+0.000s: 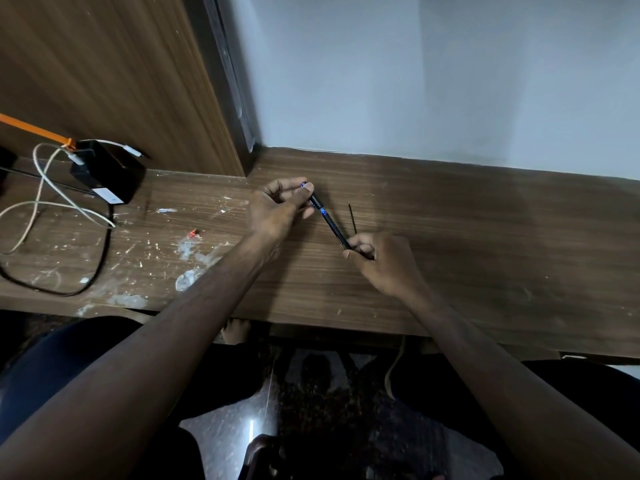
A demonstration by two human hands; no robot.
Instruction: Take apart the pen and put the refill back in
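A dark pen (329, 220) with a blue band is held slanted over the wooden desk (450, 254). My left hand (277, 209) pinches its upper end, where a blue tip shows between the fingertips. My right hand (381, 261) grips its lower end. A thin dark refill (352, 218) lies on the desk just right of the pen, apart from both hands, its lower end near my right thumb.
A black charger box (107, 171) with white cables (41, 202) and a black cable (100, 258) sits at the desk's left. White scraps and a small red bit (193, 232) litter the left half. A wooden panel (121, 81) and white wall stand behind.
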